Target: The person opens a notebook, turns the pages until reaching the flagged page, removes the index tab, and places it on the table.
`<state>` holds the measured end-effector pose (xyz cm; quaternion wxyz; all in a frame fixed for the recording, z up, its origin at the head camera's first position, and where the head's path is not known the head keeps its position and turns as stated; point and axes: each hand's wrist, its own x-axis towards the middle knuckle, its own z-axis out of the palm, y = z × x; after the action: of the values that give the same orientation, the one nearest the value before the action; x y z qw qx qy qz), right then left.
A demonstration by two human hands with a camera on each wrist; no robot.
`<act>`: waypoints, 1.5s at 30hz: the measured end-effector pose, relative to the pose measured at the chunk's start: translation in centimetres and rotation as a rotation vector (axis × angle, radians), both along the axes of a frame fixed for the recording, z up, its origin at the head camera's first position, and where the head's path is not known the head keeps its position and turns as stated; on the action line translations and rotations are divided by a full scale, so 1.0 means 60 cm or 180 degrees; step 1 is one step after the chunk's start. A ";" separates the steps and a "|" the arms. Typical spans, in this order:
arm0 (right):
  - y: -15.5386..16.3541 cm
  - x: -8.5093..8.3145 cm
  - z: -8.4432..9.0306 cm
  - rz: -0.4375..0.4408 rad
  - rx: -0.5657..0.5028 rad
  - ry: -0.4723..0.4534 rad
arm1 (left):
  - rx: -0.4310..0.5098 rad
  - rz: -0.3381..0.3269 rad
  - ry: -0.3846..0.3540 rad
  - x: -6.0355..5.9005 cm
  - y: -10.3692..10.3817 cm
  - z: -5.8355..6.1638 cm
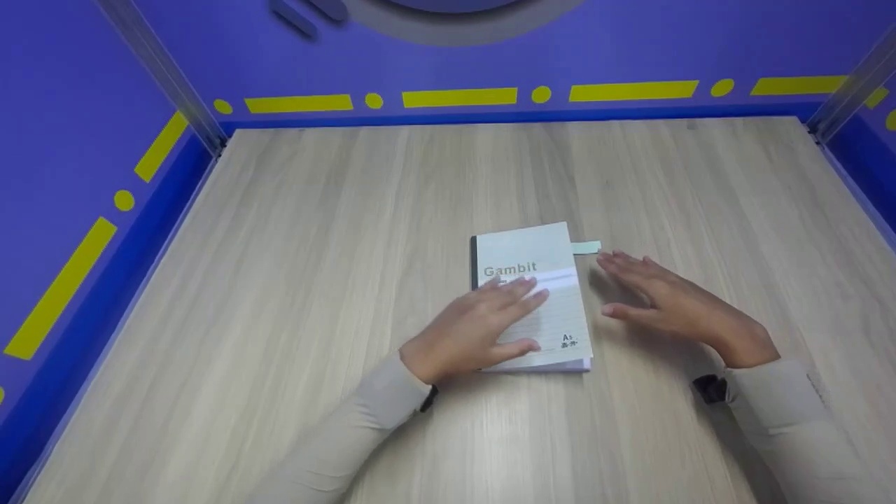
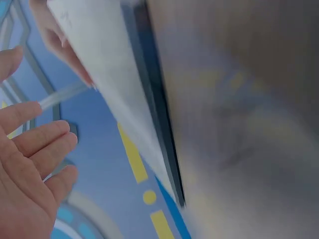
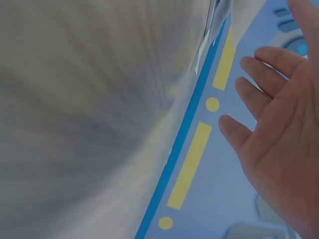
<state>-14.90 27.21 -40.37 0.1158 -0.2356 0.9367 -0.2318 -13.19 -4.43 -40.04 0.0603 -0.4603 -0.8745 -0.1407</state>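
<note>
A closed pale notebook [image 1: 542,262] printed "Gambit" lies flat in the middle of the wooden table [image 1: 315,280], with a light green tab [image 1: 586,247] sticking out of its right edge. My left hand [image 1: 483,318] rests flat on its cover, fingers straight. My right hand [image 1: 654,294] hovers just right of the notebook, fingers straight and spread, holding nothing. In the left wrist view the left hand [image 2: 30,164] shows an open palm beside the notebook [image 2: 104,74]. The right wrist view shows the right hand [image 3: 279,129] open too.
Blue walls [image 1: 84,126] with yellow dashes and dots enclose the table on the left, back and right. Metal corner posts [image 1: 164,70] stand at the back corners. Bare wood surrounds the notebook.
</note>
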 end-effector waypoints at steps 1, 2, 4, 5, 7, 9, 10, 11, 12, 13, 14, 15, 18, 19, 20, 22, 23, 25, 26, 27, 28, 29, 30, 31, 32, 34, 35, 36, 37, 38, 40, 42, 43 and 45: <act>-0.001 0.001 -0.001 0.0032 -0.0003 -0.0030 | -0.0023 -0.0043 -0.0018 0.002 0.006 -0.001; -0.002 0.001 -0.003 0.0060 0.0001 -0.0056 | -0.0053 -0.0082 -0.0028 0.005 0.012 -0.001; -0.003 0.002 -0.005 0.0122 -0.0011 -0.0081 | -0.0116 -0.0147 -0.0030 0.009 0.022 -0.002; -0.003 0.003 -0.006 0.0139 -0.0015 -0.0110 | -0.0150 -0.0176 -0.0022 0.010 0.027 -0.002; -0.004 0.003 -0.008 0.0146 -0.0014 -0.0170 | -0.0207 -0.0230 -0.0025 0.013 0.036 -0.003; -0.005 0.003 -0.009 0.0143 -0.0010 -0.0239 | -0.0270 -0.0284 0.0002 0.015 0.045 -0.004; -0.005 0.003 -0.009 0.0139 -0.0005 -0.0263 | -0.0293 -0.0309 0.0012 0.015 0.049 -0.005; -0.006 0.004 -0.010 0.0134 0.0011 -0.0281 | -0.0314 -0.0332 0.0025 0.015 0.053 -0.006; -0.007 0.004 -0.010 0.0139 0.0019 -0.0279 | -0.0329 -0.0350 0.0036 0.015 0.057 -0.007; -0.008 0.003 -0.011 0.0147 0.0023 -0.0273 | -0.0346 -0.0367 0.0046 0.015 0.060 -0.007; -0.010 0.003 -0.011 0.0163 0.0025 -0.0257 | -0.0366 -0.0380 0.0059 0.015 0.062 -0.008; -0.011 0.003 -0.011 0.0175 0.0027 -0.0242 | -0.0379 -0.0392 0.0058 0.014 0.065 -0.009; -0.015 0.003 -0.012 0.0224 0.0015 -0.0208 | -0.0367 -0.0418 0.0012 0.014 0.067 -0.009; -0.016 0.003 -0.012 0.0232 0.0009 -0.0208 | -0.0355 -0.0425 -0.0008 0.014 0.067 -0.009; -0.017 0.004 -0.012 0.0232 0.0016 -0.0211 | -0.0332 -0.0430 -0.0021 0.014 0.066 -0.008; -0.019 0.003 -0.012 0.0246 0.0029 -0.0215 | -0.0262 -0.0445 -0.0040 0.015 0.064 -0.006; -0.020 0.003 -0.011 0.0252 0.0034 -0.0219 | -0.0210 -0.0450 -0.0058 0.016 0.063 -0.006; -0.021 0.003 -0.011 0.0265 0.0043 -0.0230 | -0.0105 -0.0452 -0.0113 0.017 0.060 -0.005; -0.021 0.003 -0.010 0.0278 0.0038 -0.0232 | -0.0043 -0.0455 -0.0161 0.017 0.058 -0.005; -0.022 0.003 -0.010 0.0298 0.0021 -0.0228 | 0.0014 -0.0453 -0.0233 0.017 0.057 -0.005; -0.022 0.003 -0.010 0.0308 0.0010 -0.0227 | 0.0068 -0.0449 -0.0310 0.018 0.055 -0.004; -0.023 0.003 -0.010 0.0312 0.0007 -0.0229 | 0.0129 -0.0446 -0.0385 0.018 0.054 -0.004; -0.024 0.003 -0.009 0.0318 0.0004 -0.0230 | 0.0182 -0.0440 -0.0454 0.018 0.052 -0.004; -0.025 0.003 -0.009 0.0321 0.0001 -0.0234 | 0.0237 -0.0432 -0.0512 0.019 0.050 -0.004; -0.026 0.003 -0.009 0.0322 0.0009 -0.0239 | 0.0287 -0.0419 -0.0551 0.019 0.048 -0.004; -0.028 0.003 -0.009 0.0313 0.0036 -0.0256 | 0.0391 -0.0395 -0.0599 0.020 0.044 -0.005; -0.030 0.002 -0.008 0.0320 0.0044 -0.0261 | 0.0451 -0.0386 -0.0606 0.021 0.043 -0.005; -0.031 0.001 -0.009 0.0330 0.0044 -0.0265 | 0.0503 -0.0372 -0.0612 0.021 0.042 -0.006; -0.032 0.000 -0.009 0.0342 0.0047 -0.0260 | 0.0549 -0.0363 -0.0596 0.022 0.040 -0.006; -0.033 -0.001 -0.009 0.0353 0.0053 -0.0256 | 0.0592 -0.0357 -0.0584 0.022 0.039 -0.006; -0.036 -0.002 -0.009 0.0382 0.0035 -0.0241 | 0.0686 -0.0357 -0.0564 0.023 0.037 -0.006; -0.039 -0.003 -0.010 0.0406 0.0036 -0.0231 | 0.0775 -0.0357 -0.0565 0.025 0.034 -0.006; -0.040 -0.004 -0.010 0.0410 0.0041 -0.0224 | 0.0822 -0.0358 -0.0579 0.025 0.033 -0.005; -0.044 -0.005 -0.010 0.0418 0.0051 -0.0215 | 0.0920 -0.0360 -0.0621 0.026 0.031 -0.006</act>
<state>-15.20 24.57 -40.97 0.1641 -0.2876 0.9166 -0.2240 -11.63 -2.60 -40.38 0.0328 -0.4794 -0.8196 -0.3120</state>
